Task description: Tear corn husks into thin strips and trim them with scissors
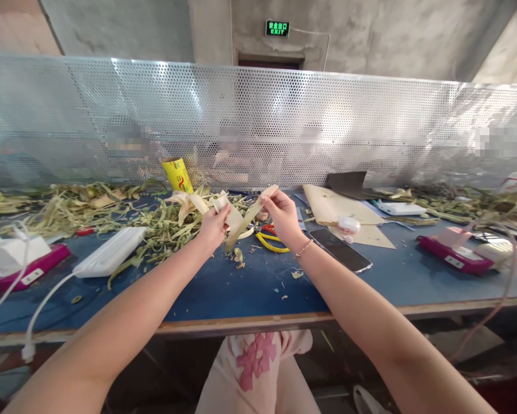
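Observation:
Above the middle of the blue table, my left hand (pixel 214 225) is closed on a bundle of pale, whitish strips (pixel 233 217); their exact kind is unclear. My right hand (pixel 283 215) pinches the upper end of a long, pale green-yellow leaf strip (pixel 250 217) between thumb and fingers. That strip slants down to the left, beside the pale bundle. Below the right hand lie yellow-handled pliers (pixel 272 246), with a red-handled tool (pixel 267 230) just behind them. Dried leaf strips (pixel 167 227) are heaped beyond and left of my left hand.
A phone (pixel 340 249) and sheets of tan card (pixel 340 207) lie right of my hands. At left are a white power bank (pixel 110 253) and a magenta power strip (pixel 46 267); another power strip (pixel 454 256) is at right. A yellow tube (pixel 177 174) stands before the perforated metal screen (pixel 258 115).

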`<action>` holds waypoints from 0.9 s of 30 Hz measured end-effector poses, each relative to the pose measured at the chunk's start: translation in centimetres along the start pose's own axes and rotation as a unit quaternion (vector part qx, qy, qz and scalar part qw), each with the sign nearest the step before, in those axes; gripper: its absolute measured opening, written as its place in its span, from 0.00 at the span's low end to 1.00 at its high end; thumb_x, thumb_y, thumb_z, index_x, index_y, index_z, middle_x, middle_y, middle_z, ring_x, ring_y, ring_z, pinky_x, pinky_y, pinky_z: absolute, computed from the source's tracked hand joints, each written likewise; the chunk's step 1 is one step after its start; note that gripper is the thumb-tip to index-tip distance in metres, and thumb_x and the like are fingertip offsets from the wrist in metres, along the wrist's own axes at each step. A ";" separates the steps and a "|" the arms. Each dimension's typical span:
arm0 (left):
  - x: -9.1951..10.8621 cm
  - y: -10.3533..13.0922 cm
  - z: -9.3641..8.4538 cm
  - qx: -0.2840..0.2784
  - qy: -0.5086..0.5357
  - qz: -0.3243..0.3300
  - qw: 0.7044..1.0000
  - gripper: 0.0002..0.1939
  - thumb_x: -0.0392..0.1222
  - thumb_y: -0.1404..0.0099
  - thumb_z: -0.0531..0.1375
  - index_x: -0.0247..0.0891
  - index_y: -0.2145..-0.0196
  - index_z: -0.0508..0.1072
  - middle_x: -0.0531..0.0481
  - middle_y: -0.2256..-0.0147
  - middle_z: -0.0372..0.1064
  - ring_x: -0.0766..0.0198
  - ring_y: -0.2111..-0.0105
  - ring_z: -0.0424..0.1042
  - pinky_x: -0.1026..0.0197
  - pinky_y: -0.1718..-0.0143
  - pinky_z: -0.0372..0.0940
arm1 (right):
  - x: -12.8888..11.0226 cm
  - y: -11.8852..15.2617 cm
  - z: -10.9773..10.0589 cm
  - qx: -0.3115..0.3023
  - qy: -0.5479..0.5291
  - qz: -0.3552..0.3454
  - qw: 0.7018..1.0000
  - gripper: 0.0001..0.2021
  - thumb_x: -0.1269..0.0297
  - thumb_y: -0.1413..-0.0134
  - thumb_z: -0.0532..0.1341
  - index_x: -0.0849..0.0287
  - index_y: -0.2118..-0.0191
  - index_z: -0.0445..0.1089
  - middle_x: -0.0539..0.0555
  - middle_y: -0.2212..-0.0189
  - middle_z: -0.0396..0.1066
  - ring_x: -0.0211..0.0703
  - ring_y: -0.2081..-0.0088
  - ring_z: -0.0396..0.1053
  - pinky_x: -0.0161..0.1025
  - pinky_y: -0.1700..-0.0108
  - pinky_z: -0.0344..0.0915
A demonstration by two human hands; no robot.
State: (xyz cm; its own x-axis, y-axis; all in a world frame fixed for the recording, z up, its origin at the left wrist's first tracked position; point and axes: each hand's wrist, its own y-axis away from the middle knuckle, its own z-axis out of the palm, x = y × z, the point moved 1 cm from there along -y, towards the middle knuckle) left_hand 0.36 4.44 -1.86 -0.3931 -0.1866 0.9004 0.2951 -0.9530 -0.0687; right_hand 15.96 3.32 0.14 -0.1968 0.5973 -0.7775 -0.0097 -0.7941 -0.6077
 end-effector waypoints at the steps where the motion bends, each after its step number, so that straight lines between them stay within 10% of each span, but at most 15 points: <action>1: 0.0 0.1 0.1 -0.010 -0.007 0.004 1.000 0.06 0.34 0.49 0.63 0.34 0.76 0.67 0.55 0.82 0.65 0.73 0.81 0.64 0.69 0.77 0.60 | 0.2 0.0 0.0 -0.006 0.003 0.014 1.000 0.13 0.53 0.57 0.60 0.58 0.74 0.64 0.48 0.77 0.63 0.33 0.75 0.60 0.34 0.70 0.60; 11: 0.2 2.1 1.2 -0.144 -0.088 0.039 0.985 0.17 0.43 0.57 0.67 0.33 0.70 0.71 0.49 0.74 0.72 0.65 0.74 0.69 0.63 0.70 0.64 | 2.4 0.5 0.5 -0.120 0.046 0.127 0.984 0.17 0.51 0.58 0.60 0.60 0.68 0.67 0.50 0.74 0.66 0.38 0.69 0.63 0.34 0.68 0.60; 27: 0.5 2.3 0.8 -0.149 -0.198 0.179 0.952 0.13 0.49 0.47 0.60 0.35 0.75 0.72 0.52 0.77 0.67 0.67 0.76 0.63 0.65 0.73 0.57 | 1.6 0.5 0.6 -0.102 0.136 0.083 0.982 0.12 0.55 0.56 0.57 0.60 0.76 0.62 0.47 0.80 0.59 0.34 0.76 0.55 0.34 0.71 0.53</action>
State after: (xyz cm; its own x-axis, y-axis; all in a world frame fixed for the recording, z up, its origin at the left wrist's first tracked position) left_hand 1.58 2.40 -1.22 0.0629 -0.4633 0.8840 0.0656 -0.8819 -0.4668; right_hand 15.08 3.77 -1.34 0.0902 0.4920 -0.8659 0.2033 -0.8602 -0.4677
